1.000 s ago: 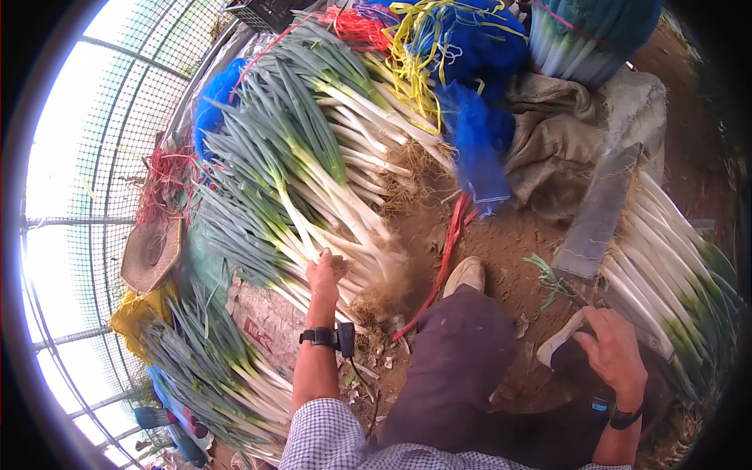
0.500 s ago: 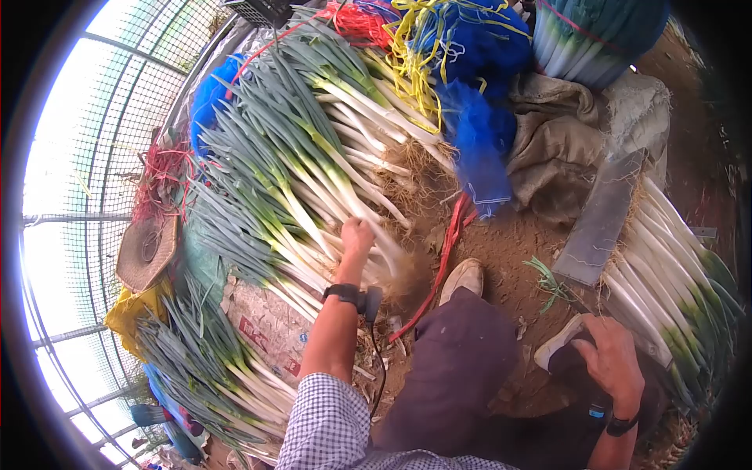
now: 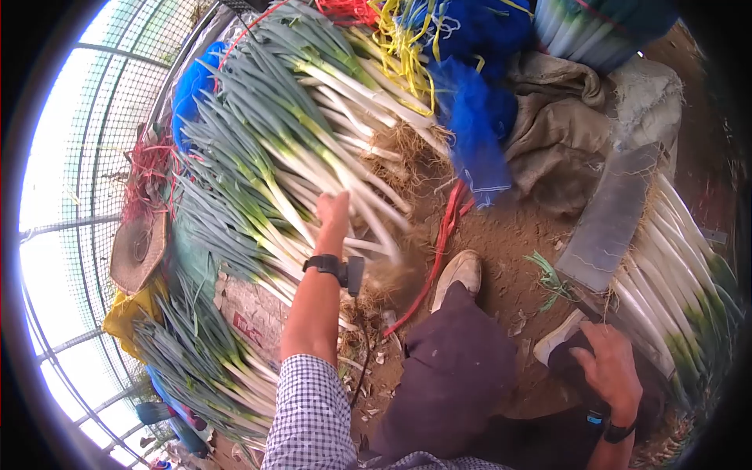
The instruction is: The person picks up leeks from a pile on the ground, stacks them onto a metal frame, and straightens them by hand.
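A large pile of long green onions (image 3: 270, 129) lies on the left, with green leaves to the upper left and white, rooted ends toward the middle. My left hand (image 3: 335, 211), a black strap on its wrist, is closed around a white stalk in this pile. Roots below it are blurred by motion. Near my knee, my right hand (image 3: 612, 366) hangs with thumb and fingers apart, holding nothing. Beside it on the right, a row of green onions (image 3: 666, 270) lies with its roots against a dark flat plate (image 3: 609, 223).
Blue netting (image 3: 474, 117), yellow ties (image 3: 399, 59) and brown sacking (image 3: 560, 129) lie at the back. A red strap (image 3: 442, 251) crosses the soil. Another green onion pile (image 3: 207, 356) lies lower left, near a woven hat (image 3: 139, 252). A wrapped bundle (image 3: 603, 35) stands upper right.
My left hand has shifted up and left in the view, still on the pile, and the stalks by it have moved. The view has tilted slightly. My right hand stays about where it was.
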Motion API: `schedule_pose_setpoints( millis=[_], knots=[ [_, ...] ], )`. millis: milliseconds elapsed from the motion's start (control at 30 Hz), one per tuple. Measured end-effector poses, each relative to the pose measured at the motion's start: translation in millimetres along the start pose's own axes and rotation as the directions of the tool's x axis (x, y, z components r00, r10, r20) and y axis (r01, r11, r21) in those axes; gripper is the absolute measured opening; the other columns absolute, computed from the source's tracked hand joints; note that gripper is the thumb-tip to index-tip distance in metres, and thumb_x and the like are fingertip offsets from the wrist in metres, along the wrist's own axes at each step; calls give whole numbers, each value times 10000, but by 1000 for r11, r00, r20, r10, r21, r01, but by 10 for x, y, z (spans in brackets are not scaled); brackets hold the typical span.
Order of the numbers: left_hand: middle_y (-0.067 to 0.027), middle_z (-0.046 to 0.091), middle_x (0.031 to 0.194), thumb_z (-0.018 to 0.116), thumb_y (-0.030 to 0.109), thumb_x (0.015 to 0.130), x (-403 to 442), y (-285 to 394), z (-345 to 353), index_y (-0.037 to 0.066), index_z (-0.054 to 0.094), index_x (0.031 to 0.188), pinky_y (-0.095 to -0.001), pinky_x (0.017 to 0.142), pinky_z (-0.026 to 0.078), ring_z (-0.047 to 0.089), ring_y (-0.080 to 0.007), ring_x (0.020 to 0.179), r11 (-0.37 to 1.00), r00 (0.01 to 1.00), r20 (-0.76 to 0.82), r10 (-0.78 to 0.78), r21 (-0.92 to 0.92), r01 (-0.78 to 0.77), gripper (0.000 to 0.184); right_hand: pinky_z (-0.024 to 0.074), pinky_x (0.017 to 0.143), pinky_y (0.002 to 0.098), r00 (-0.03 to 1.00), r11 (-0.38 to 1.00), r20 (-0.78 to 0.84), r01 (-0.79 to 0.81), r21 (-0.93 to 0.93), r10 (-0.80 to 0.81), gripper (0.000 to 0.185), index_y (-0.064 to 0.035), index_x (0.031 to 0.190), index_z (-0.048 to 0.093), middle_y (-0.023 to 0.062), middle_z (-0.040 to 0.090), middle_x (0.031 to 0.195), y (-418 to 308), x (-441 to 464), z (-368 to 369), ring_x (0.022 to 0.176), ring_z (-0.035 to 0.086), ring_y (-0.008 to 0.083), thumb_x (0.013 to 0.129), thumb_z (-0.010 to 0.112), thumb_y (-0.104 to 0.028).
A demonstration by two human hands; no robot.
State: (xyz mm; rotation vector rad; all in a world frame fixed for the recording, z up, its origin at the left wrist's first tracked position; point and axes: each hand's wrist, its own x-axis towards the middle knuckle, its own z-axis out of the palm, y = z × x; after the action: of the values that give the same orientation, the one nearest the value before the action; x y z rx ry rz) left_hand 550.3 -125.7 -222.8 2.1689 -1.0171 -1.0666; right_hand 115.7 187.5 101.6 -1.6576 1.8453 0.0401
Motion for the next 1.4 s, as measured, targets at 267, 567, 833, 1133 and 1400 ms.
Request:
schedule_pose_setpoints(
  millis=[267, 567, 833, 1133, 1400],
  knots=[
    [-177, 689, 976, 635, 143, 872, -171, 344, 230, -48, 617, 1095, -389, 762, 533, 663, -245, 860, 991, 977, 170, 129, -41, -124, 294, 487, 820, 486, 999, 999, -23, 27, -27, -28, 428, 32, 1170, 604, 204, 647, 1010, -73, 111, 45, 935, 601, 418, 795, 758, -108],
    [-109, 620, 925, 649, 105, 880, -219, -156, -410, -60, 562, 1121, -369, 730, 562, 650, -233, 831, 899, 984, 147, -99, -410, 152, 305, 491, 821, 485, 1000, 1000, -7, 25, -19, -25, 430, 35, 1175, 603, 211, 644, 1007, -98, 134, 131, 946, 606, 415, 803, 756, -116],
    [-135, 666, 1031, 633, 124, 962, -374, -370, -887, -19, 574, 1153, -357, 727, 582, 671, -221, 900, 773, 985, 172, 12, -626, 100, 246, 486, 819, 486, 1000, 999, 25, -17, -44, 18, 409, 24, 1161, 607, 205, 638, 1001, -65, 94, 126, 952, 603, 411, 808, 756, -119],
    [-90, 660, 952, 517, 194, 1059, -1720, 610, -1158, 20, 529, 1271, -285, 719, 571, 647, -157, 805, 467, 907, 354, 227, -857, 217, 275, 484, 828, 480, 1000, 1000, 23, 1, -27, 0, 385, 19, 1123, 611, 190, 643, 987, -107, 66, 68, 928, 604, 397, 797, 763, -120],
    [-61, 602, 817, 654, 99, 924, -1354, -145, -168, 9, 578, 1128, -327, 542, 538, 598, -170, 631, 778, 948, 286, -138, -562, 283, 236, 487, 845, 470, 999, 999, -31, 12, -45, -13, 388, 27, 1133, 603, 192, 643, 987, -130, -60, 59, 949, 607, 393, 808, 755, -119]
  ],
)
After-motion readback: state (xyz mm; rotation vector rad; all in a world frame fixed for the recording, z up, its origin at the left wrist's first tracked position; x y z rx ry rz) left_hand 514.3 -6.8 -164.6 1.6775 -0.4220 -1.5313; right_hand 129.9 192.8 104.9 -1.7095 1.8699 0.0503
